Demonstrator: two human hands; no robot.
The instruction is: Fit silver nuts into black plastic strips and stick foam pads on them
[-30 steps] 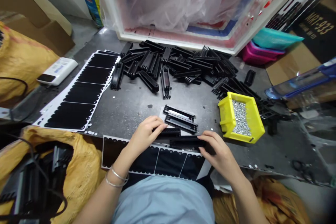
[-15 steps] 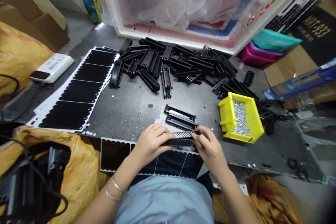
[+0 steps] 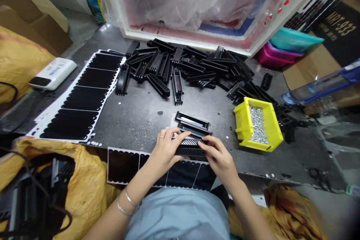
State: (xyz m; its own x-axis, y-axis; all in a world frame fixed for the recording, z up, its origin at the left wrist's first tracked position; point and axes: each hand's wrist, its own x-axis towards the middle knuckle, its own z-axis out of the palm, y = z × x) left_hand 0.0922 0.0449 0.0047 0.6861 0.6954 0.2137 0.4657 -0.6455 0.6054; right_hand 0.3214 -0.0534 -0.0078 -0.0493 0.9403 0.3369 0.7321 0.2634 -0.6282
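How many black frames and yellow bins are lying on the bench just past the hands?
Black plastic frames: 2
Yellow parts bin: 1
Total: 3

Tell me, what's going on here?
A person is holding a black perforated plastic strip between their left hand and right hand, at a grey workbench. Two black plastic frames lie just beyond the hands, with a heap of black plastic parts farther on. To the right sits a yellow bin of small silvery pieces, and to the left lie sheets of black scalloped pads.
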